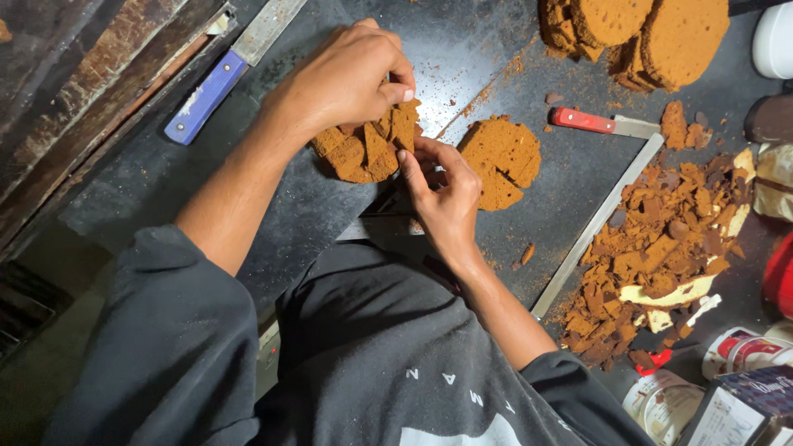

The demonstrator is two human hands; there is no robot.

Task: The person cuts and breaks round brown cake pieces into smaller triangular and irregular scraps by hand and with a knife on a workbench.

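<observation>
My left hand (347, 78) grips a stack of brown sponge cake pieces (368, 147) from above, thumb and fingers pinched on its top edge. My right hand (446, 198) touches the stack's right side with its fingertips. A broken round cake slice (502, 161) lies on the dark counter (462, 49) just right of my right hand.
A blue-handled long knife (216, 83) lies at the upper left. A red-handled knife (607, 125) and a long metal blade (596, 225) lie to the right. A heap of cake scraps (665, 248) sits right, whole cake rounds (652, 33) at the top, tins and a carton (727, 388) at the lower right.
</observation>
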